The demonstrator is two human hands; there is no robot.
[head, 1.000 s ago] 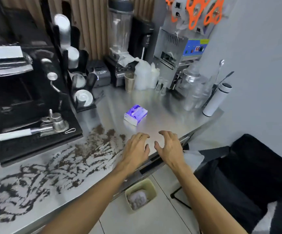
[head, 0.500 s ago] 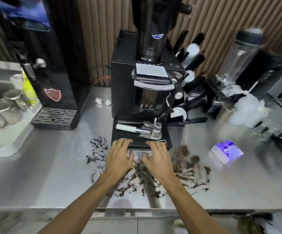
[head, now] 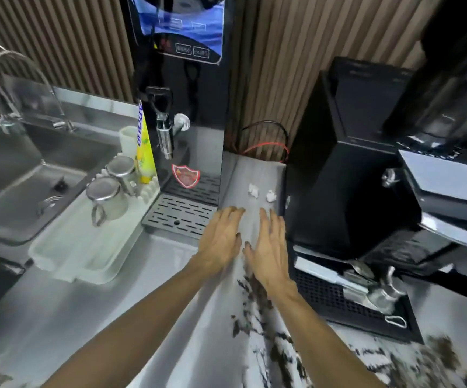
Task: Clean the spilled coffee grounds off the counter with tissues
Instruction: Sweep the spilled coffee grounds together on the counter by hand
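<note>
Steel counter [head: 92, 326]: left hand [head: 221, 242] and right hand [head: 268, 247] spread flat, empty; crumpled tissues [head: 253, 190] just beyond fingertips; coffee grounds [head: 257, 295] under right wrist.

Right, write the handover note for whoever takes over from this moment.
Left hand: open, holding nothing. Right hand: open, holding nothing. Both are over the counter.
Coffee grounds are smeared by the right forearm and off to its right. Two small white crumpled wads lie just beyond the fingertips, between the water dispenser and the coffee machine. No tissue pack in view.
Done: no wiping evident. Left: get tissues, wipe up all the grounds.
</note>
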